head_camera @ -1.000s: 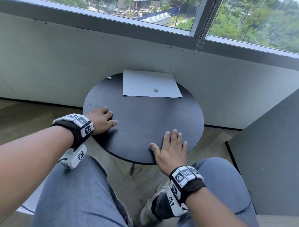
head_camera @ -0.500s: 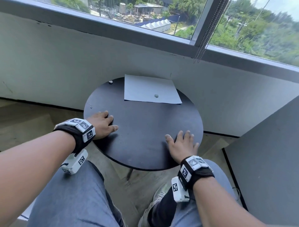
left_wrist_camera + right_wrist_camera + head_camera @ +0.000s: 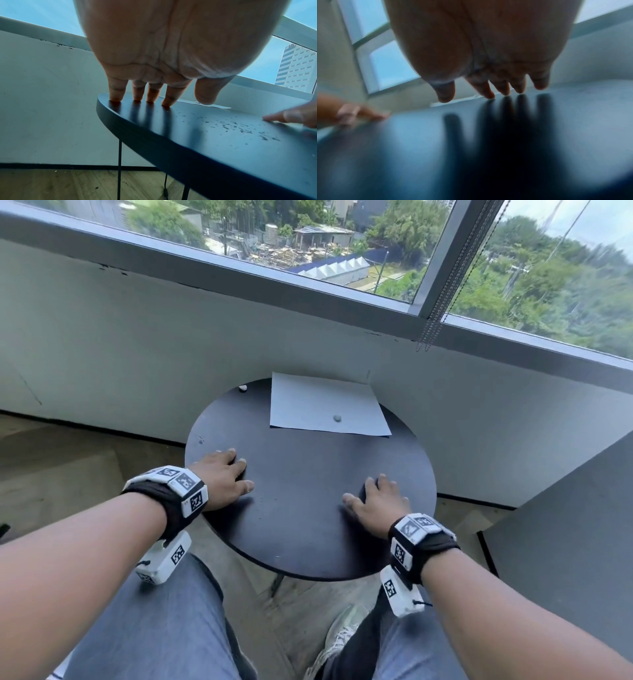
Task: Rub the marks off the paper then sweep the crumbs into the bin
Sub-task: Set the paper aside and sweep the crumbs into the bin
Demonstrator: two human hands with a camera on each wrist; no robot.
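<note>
A white sheet of paper (image 3: 325,407) lies at the far side of the round black table (image 3: 308,508), with a small grey lump (image 3: 337,418) on it. A small white piece (image 3: 243,387) sits on the table left of the paper. My left hand (image 3: 226,479) rests with straight fingers on the table's left edge, fingertips (image 3: 137,100) touching the top. My right hand (image 3: 376,503) lies flat near the right front, fingertips (image 3: 505,93) on the surface. Fine crumbs (image 3: 240,127) are scattered on the table between the hands. No bin is in view.
A grey wall (image 3: 137,354) and a window stand close behind the table. A dark panel (image 3: 565,542) rises at the right. My knees in jeans (image 3: 154,628) are under the near edge, over a wooden floor (image 3: 68,467).
My right hand has slid from the table's near edge toward the right and a little farther in. The left hand has stayed at the left edge. The head view has tilted upward.
</note>
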